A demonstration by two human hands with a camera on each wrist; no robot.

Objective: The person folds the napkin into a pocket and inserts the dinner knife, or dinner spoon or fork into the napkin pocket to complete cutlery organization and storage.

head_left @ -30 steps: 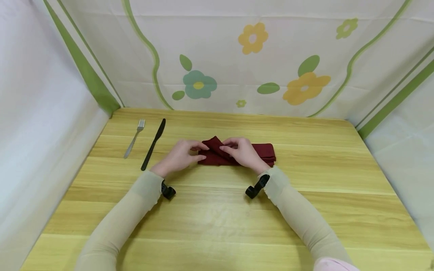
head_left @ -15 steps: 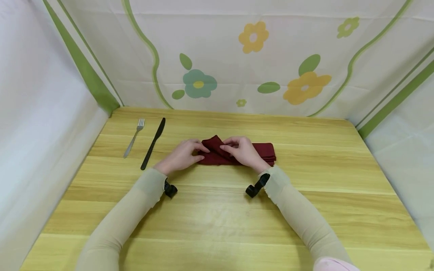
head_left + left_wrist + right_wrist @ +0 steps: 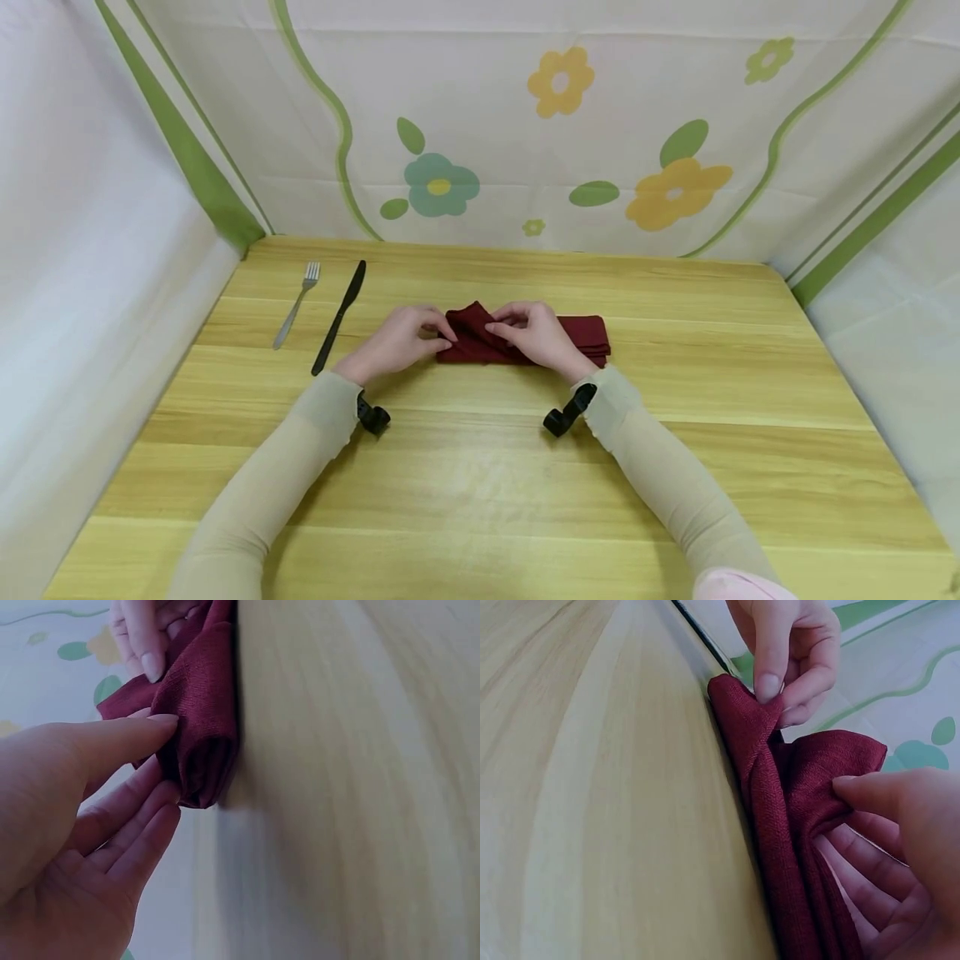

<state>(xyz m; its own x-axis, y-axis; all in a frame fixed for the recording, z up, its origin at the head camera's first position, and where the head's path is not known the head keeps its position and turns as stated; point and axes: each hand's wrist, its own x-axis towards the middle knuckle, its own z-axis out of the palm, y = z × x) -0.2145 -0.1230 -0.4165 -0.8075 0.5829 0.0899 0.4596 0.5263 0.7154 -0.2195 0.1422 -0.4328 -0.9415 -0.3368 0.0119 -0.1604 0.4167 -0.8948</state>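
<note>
Fork (image 3: 297,304) and knife (image 3: 339,318) sit left of the red cloth (image 3: 472,340) on the surface (image 3: 480,483), left hand (image 3: 401,340) nearly closed, pinching its left end, right hand (image 3: 543,337) pinching its raised flap (image 3: 836,761), so probably mid-fold, and next likely needs gentle tucking.

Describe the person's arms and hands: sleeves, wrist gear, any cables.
The left hand and right hand wear no gloves. The left sleeve and right sleeve are beige, close-fitting, wrist-length, with greyish cuffs. Each wrist carries a small black device: left device, right device. No cables visible. Some pink fabric shows by the right arm.
</note>
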